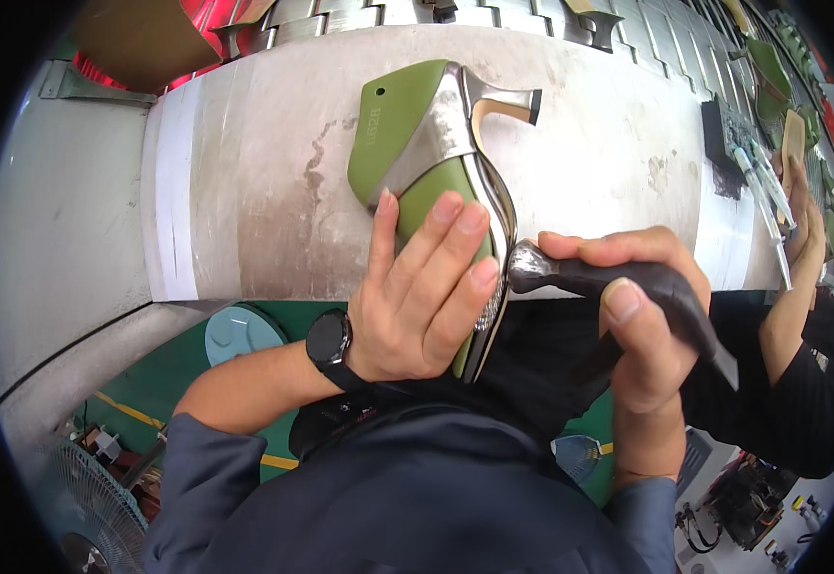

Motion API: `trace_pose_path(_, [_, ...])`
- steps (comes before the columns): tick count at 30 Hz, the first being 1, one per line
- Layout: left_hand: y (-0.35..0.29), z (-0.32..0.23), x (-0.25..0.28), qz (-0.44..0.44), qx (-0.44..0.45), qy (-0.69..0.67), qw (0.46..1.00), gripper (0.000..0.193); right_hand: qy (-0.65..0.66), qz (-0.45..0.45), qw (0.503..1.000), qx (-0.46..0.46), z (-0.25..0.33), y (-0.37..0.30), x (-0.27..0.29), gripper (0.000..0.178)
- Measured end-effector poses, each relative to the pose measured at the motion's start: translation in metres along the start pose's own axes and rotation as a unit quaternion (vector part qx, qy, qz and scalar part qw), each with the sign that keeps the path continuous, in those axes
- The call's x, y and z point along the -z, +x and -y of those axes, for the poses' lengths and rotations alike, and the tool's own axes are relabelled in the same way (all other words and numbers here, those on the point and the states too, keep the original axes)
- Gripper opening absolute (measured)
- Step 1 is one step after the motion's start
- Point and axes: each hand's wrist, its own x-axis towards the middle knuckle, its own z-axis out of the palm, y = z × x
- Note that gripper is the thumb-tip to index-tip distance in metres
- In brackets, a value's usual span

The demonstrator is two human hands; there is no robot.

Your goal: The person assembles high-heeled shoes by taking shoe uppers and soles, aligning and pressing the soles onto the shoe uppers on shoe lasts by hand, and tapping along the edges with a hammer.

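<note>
A silver high-heeled shoe (448,129) lies on its side on the pale bench, with a green shoe last (390,120) inside it. Its heel points right, and its toe reaches over the bench's near edge toward me. My left hand (417,297) is laid across the forepart, fingers spread and holding the shoe against the bench; its thumb is hard to make out. In my right hand (651,320) is a dark, curved cobbler's hammer (670,292). The hammer's round, worn face is at the edge of the sole, touching or very close. My palm hides its handle.
Beyond the bench (608,172) runs a slatted metal conveyor (493,13) carrying shoe parts. A black box (723,134) and several syringes (766,191) are at the bench's right end. A co-worker's arm (792,277) is close by on the right. A fan (101,497) stands lower left, near a blue stool (243,335).
</note>
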Motion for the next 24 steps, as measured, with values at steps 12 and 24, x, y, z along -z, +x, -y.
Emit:
trace_pose_path(12, [-0.005, -0.007, -0.018, -0.049, 0.043, 0.002, 0.998, 0.050, -0.119, 0.041, 0.985, -0.120, 0.015, 0.087, -0.001, 0.034])
trace_pose_path(24, [-0.006, -0.010, -0.009, -0.011, 0.041, -0.045, 0.998, 0.041, -0.156, 0.000, 0.979, -0.129, 0.011, 0.111, -0.007, 0.037])
